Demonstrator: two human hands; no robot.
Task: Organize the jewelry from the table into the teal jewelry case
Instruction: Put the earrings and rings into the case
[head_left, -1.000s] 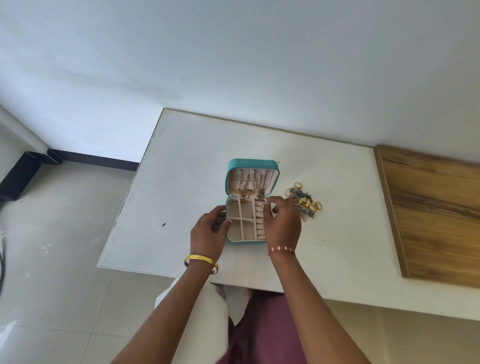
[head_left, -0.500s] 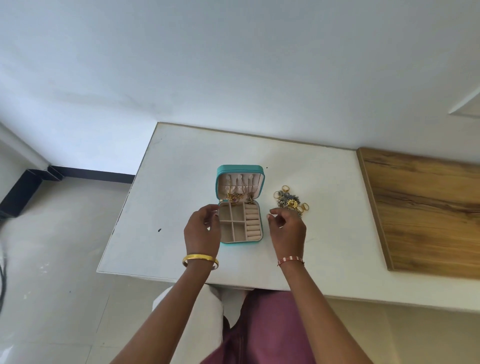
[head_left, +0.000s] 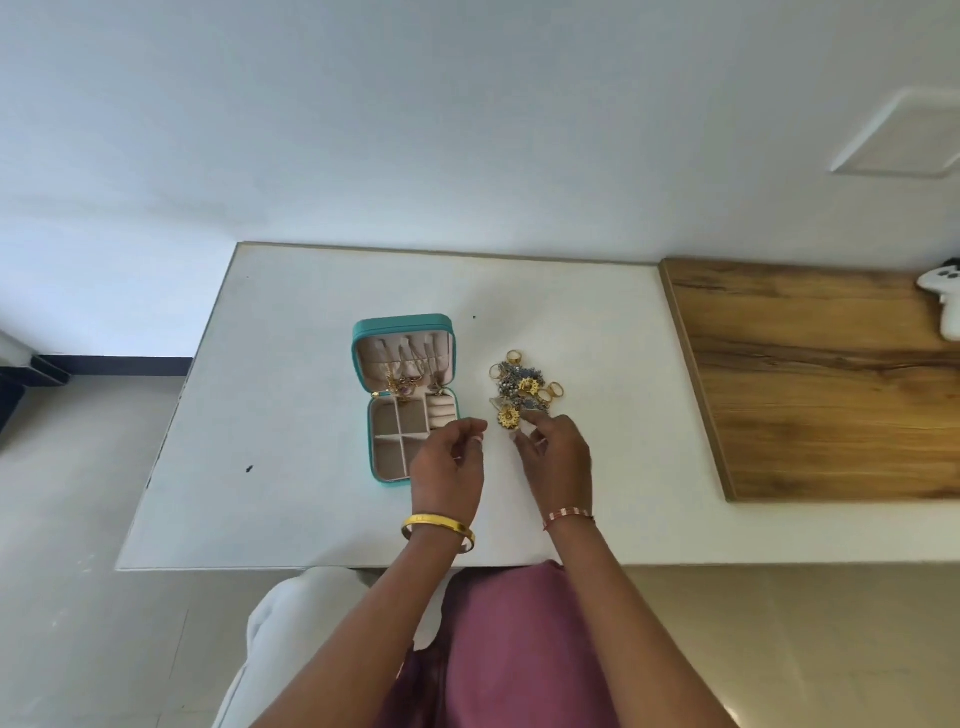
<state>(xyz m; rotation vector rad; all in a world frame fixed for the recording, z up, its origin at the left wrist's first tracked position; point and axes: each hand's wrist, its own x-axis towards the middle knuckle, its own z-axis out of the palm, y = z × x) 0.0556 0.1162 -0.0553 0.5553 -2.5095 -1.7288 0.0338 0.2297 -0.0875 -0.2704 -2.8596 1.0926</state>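
1. The jewelry (head_left: 523, 387), a small heap of gold rings, gold flower pieces and grey-blue beads, lies on the white table (head_left: 291, 364) just right of centre frame, right of the case (head_left: 408, 397) and apart from it.
2. The right hand (head_left: 558, 457) sits just below the heap, fingertips at its lower edge beside a gold flower piece (head_left: 508, 417). The fingers are bent towards it; whether they already pinch anything I cannot tell.
3. The left hand (head_left: 449, 467) hovers at centre frame, over the lower right corner of the case, fingers loosely curled and holding nothing that shows.
4. Half a second ago the left hand was at the left side of the case and the right hand was just right of it, short of the heap; a second ago both hands were on the case.
5. The case is teal, open, lid upright at the back with chains and pendants hanging in it. Its beige tray shows square compartments on the left and ring rolls at the upper right.
6. A gold bangle (head_left: 438, 526) is on the left wrist, a red-and-white band (head_left: 567, 516) on the right.
7. A wooden board (head_left: 831, 395) adjoins the table at right, with a white object (head_left: 943, 301) at the frame's right edge.
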